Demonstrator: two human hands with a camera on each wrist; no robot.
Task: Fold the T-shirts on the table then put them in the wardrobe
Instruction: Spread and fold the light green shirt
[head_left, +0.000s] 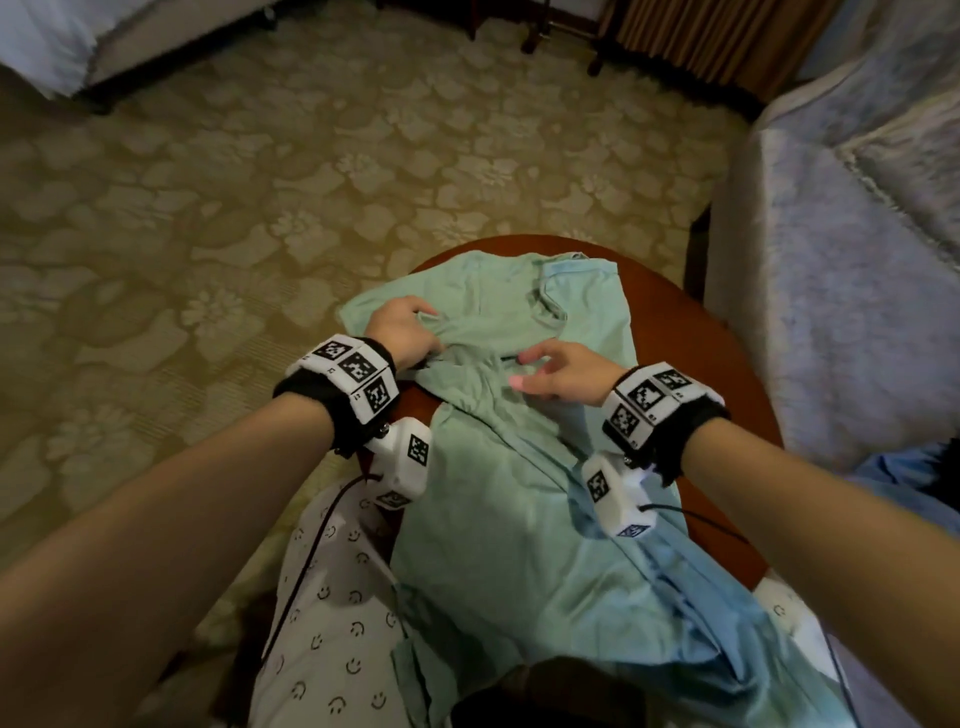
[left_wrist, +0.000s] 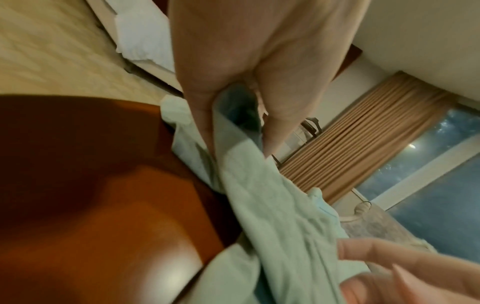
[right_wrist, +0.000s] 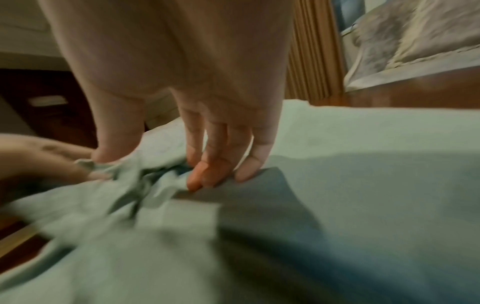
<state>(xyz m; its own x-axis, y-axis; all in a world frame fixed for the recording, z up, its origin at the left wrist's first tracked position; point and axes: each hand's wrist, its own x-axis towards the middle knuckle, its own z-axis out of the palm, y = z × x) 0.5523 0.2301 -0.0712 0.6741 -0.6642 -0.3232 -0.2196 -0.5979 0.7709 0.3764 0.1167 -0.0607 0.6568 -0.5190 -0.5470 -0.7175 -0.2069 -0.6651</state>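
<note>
A pale green T-shirt (head_left: 519, 519) lies crumpled over a round red-brown table (head_left: 727, 353), its lower part hanging off the near edge toward my lap. My left hand (head_left: 428, 325) grips a bunched fold near the shirt's left shoulder; in the left wrist view the thumb and fingers (left_wrist: 205, 127) pinch that fold of the T-shirt (left_wrist: 272, 205). My right hand (head_left: 524, 369) hovers just right of it with spread fingers. Its fingertips (right_wrist: 207, 176) and thumb touch the wrinkled T-shirt (right_wrist: 337, 154) without closing round it.
A bed with a pale patterned cover (head_left: 831, 260) stands close on the right of the table. Another bed (head_left: 41, 41) is far left, a tan curtain (head_left: 701, 41) and chair legs (head_left: 535, 31) at the back. Patterned carpet (head_left: 260, 182) lies ahead.
</note>
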